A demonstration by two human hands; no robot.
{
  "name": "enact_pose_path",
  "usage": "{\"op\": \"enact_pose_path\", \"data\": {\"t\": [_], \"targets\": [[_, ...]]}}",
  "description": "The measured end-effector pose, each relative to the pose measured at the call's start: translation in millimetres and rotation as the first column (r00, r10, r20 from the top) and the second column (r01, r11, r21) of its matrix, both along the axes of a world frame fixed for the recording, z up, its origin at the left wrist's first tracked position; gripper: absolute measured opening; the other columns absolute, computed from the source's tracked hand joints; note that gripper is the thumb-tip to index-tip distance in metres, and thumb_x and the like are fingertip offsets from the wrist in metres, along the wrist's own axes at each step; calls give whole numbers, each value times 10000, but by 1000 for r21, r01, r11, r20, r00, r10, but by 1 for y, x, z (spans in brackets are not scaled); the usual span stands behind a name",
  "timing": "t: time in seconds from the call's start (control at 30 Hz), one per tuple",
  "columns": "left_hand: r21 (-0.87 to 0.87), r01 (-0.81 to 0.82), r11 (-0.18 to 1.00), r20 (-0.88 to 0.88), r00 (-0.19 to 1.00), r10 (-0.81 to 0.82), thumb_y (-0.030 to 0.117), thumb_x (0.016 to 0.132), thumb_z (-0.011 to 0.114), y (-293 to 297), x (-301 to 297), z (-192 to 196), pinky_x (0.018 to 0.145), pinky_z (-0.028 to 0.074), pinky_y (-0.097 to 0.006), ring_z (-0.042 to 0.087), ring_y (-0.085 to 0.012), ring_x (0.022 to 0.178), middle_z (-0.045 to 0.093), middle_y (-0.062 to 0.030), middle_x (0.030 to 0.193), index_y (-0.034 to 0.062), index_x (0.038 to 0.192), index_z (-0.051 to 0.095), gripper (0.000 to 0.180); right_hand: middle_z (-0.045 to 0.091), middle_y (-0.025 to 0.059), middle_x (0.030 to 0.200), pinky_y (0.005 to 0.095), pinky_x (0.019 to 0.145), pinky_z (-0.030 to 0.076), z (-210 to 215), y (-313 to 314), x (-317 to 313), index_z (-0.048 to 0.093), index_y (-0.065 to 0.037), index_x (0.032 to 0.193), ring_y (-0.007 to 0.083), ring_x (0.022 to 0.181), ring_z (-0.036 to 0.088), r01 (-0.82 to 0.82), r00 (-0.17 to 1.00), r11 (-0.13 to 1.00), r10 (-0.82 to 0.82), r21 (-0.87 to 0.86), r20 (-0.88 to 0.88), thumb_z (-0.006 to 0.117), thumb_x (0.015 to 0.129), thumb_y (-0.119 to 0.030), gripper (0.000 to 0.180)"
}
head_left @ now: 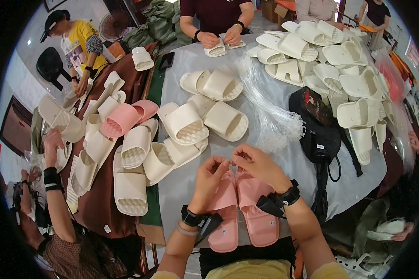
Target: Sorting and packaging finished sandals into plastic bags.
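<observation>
A pair of pink slide sandals [224, 218] lies side by side at the table's near edge, heels toward me, small white size stickers on the insoles. Above their toe ends my left hand [211, 179] and my right hand [261, 163] meet, fingertips pinched close together. Whatever they pinch is too fine to make out. Black straps with small black boxes sit on both my wrists. Just beyond my hands spreads a bundle of thin clear plastic strands [270, 109]. Several cream slide sandals [184, 123] lie left of it, closest to my left hand.
A large heap of cream slides [354, 83] covers the right back. A black bag [317, 135] with straps lies right of the strands. More slides and a pink pair [121, 120] fill the brown-covered table at left. A phone [166, 60] lies farther back. Co-workers handle slides around the tables.
</observation>
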State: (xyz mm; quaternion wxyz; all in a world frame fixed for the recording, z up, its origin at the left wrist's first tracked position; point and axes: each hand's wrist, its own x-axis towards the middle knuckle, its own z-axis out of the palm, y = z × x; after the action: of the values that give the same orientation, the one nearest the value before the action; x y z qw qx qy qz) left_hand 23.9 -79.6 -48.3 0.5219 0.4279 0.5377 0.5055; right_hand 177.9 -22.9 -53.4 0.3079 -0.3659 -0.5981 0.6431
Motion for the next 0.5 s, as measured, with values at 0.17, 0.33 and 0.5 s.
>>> {"op": "enact_pose_path", "data": {"t": [0.17,0.33,0.5], "targets": [[9,-11,1000,26,1000,11,185,859,563,-1,0,1,493,311,-144,420,5,591,532,62,731,58,885,570,130,559,31,817,218,585,460,7,-3,-1,508,-18,944,79,700,521,-32,999,999,32,-15,-10,525,869,-187,185],[4,-2,1000,40,999,2,179,862,559,-2,2,4,493,306,-143,410,6,588,519,69,721,64,878,568,116,546,14,803,199,593,453,2,-2,-1,506,-24,950,67,674,499,-31,999,999,32,43,-27,522,876,-177,170],[3,7,1000,21,1000,-7,172,861,559,-2,0,4,499,309,-145,411,2,591,513,68,719,61,878,567,113,551,12,802,207,594,463,6,-2,-1,509,-10,948,67,684,511,-31,999,999,31,21,-12,528,870,-172,181]]}}
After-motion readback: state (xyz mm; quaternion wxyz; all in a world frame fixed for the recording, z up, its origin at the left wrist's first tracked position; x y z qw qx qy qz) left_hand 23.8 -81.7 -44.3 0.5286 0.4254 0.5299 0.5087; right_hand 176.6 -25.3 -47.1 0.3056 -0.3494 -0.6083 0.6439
